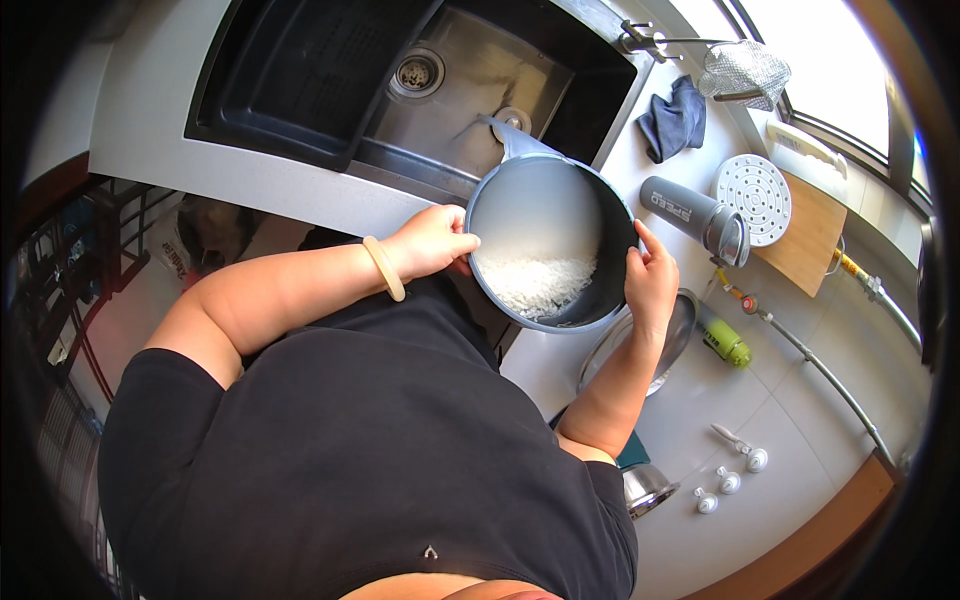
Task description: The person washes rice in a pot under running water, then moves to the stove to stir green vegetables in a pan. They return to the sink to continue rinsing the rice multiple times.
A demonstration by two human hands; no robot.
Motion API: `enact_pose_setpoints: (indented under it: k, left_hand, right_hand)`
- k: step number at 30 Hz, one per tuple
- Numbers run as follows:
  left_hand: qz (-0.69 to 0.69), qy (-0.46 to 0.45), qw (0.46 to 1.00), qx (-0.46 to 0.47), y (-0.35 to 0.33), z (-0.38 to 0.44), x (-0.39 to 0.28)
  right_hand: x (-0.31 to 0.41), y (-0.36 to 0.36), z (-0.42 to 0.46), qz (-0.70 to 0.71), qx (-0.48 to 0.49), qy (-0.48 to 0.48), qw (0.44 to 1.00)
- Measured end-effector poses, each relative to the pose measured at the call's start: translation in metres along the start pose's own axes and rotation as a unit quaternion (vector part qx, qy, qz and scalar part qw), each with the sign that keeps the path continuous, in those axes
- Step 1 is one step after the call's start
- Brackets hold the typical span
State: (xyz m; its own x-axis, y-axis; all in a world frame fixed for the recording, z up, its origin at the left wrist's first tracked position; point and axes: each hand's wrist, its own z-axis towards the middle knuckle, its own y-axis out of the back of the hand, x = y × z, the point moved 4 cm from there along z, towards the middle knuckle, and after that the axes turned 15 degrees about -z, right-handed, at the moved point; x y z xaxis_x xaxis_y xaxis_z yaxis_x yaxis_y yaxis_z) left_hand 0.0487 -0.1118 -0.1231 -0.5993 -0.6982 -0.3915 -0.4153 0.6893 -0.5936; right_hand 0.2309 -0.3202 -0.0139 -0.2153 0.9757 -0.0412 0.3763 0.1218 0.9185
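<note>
Both my hands grip a round dark inner pot [613,262] at opposite sides of its rim. My left hand [431,244], below a pale bangle on the wrist, pinches the left side. On the right side, my right hand [652,277] has its thumb and fingers at the rim. The pot is tilted towards the sink [469,49]. White rice [540,289] lies at the near side of the pot, partly under cloudy water [536,199]. A stream of this water [517,140] runs over the far rim into the steel basin.
A dark draining tray [300,67] covers the sink's left part. Right of the sink are a faucet [643,41], a dark cloth [675,120], a grey tumbler [682,210], a perforated disc [752,199] and a wooden board [814,232]. A metal lid [679,330] sits behind my right forearm.
</note>
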Motion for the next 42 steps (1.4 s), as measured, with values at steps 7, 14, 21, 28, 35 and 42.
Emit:
enact_pose_setpoints:
  k: [7,14,21,28,35,42]
  left_hand:
    - [-0.008,0.015,1.000,-0.001,0.000,-0.004,-0.001]
    - [-0.020,0.026,0.999,-0.006,-0.001,-0.008,-0.005]
    - [-0.050,0.036,0.998,-0.005,0.001,-0.005,-0.001]
    - [-0.073,0.053,0.996,-0.013,0.001,-0.005,-0.002]
    - [-0.098,0.064,0.993,-0.017,0.001,-0.008,-0.005]
    - [-0.106,0.074,0.991,-0.024,0.002,-0.010,-0.007]
  right_hand:
    - [0.006,0.001,0.006,-0.028,0.006,0.024,0.999]
    - [0.011,0.004,0.013,-0.033,0.022,0.043,0.998]
    - [0.012,0.005,0.021,0.010,0.054,0.030,0.998]
    - [0.016,0.006,0.027,0.012,0.059,0.037,0.997]
    - [0.017,0.004,0.035,0.007,0.076,0.046,0.996]
    - [0.022,0.005,0.041,0.016,0.091,0.048,0.995]
